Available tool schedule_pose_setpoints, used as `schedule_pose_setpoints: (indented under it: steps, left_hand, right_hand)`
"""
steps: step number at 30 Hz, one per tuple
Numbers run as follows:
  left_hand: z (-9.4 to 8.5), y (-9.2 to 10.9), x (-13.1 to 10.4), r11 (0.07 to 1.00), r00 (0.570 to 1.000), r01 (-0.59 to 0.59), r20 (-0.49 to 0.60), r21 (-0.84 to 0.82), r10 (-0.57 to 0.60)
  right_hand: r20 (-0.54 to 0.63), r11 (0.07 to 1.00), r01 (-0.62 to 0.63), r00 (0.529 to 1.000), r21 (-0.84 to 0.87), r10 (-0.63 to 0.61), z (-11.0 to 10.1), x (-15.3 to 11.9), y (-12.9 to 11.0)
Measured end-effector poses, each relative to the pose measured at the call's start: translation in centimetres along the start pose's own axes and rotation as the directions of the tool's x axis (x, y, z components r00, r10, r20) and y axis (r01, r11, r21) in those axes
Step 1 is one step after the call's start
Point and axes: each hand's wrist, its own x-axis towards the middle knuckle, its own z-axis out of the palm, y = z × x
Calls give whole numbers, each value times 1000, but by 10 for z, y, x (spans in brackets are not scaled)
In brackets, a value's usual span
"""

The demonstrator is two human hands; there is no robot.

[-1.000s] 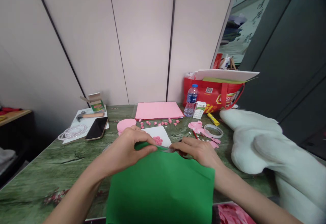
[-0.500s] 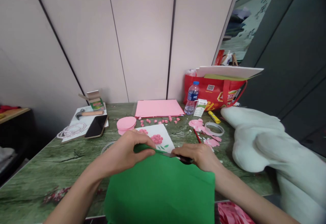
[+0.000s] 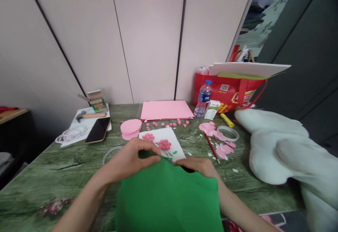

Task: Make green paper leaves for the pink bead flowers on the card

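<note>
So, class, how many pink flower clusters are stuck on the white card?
2: a smaller one near the card's far left corner, a bigger one mid-card. Others may hide behind the green sheet.

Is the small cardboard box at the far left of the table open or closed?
Open: the small cardboard box has its lid flaps raised.

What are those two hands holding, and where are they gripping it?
The left hand pinches the top edge of the green paper sheet. The right hand grips scissors by their dark handle, mostly hidden behind the sheet.
</note>
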Motion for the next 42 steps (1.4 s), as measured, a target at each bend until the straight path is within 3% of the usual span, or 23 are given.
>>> schedule_pose_setpoints:
  steps: [8,14,18,21,23,25,28,31,34,37,42]
  left_hand:
    - [0,-21,14,997,993,79,88,-18,-77]
    - [-2,-47,19,980,969,197,149,21,-198]
    - [0,-58,23,964,947,267,185,0,-263]
    - [1,-58,26,967,949,251,187,37,-254]
    - [1,-54,29,974,958,210,182,81,-221]
    - [1,-47,31,978,966,164,179,129,-186]
    - [-1,-34,33,974,972,122,176,189,-155]
    - [-3,-21,34,968,978,102,155,230,-140]
    - [-4,-11,34,965,985,72,135,254,-109]
    - [-5,-5,32,962,989,40,125,270,-76]
    - [-6,5,23,949,994,14,102,316,-49]
  right_hand:
    - [13,948,-124,992,294,126,16,7,15]
    - [47,728,-329,924,601,379,38,5,28]
    - [74,676,-388,893,627,445,47,4,37]
    - [111,677,-411,891,610,441,36,8,41]
    - [123,734,-398,908,550,400,19,13,40]
    - [153,905,-307,950,295,272,-2,19,35]
    - [177,977,-198,962,-78,209,-36,29,24]
    - [149,918,-133,968,-373,201,-65,37,5]
    - [227,822,-30,955,-568,192,-80,42,-17]
    - [291,736,56,936,-675,197,-83,46,-35]
    - [303,627,124,934,-769,188,-78,51,-50]
